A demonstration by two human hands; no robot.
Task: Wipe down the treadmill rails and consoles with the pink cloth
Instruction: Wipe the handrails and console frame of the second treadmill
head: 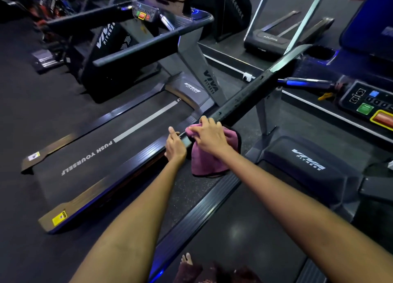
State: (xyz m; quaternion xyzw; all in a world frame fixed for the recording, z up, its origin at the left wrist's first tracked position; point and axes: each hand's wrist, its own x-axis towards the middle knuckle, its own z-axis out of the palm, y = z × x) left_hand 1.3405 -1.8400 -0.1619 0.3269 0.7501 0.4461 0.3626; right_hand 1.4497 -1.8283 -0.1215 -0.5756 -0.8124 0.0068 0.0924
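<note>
**Both hands at the end of the treadmill rail, pink cloth draped over it**

Right now the pink cloth (209,155) lies over the near end of the black handrail (251,93), which slants from the lower middle of the view up toward the console (370,104) on the right. The right hand (209,135) sits on top of the cloth, its fingers curled down and pinching a fold of it against the rail; most of the cloth hangs loose below and to the right of this hand, its dark edge trim showing at the bottom. The left hand (175,144) is just beside the cloth on its left, fingers bent round the rail's very tip, thumb raised; whether it also touches the cloth cannot be told. Both forearms reach in from the bottom edge.

Left of the rail lies a neighbouring treadmill belt (110,146) printed "PUSH YOURSELF", with its own console (145,13) farther back. A bare foot (187,259) shows at the bottom.
</note>
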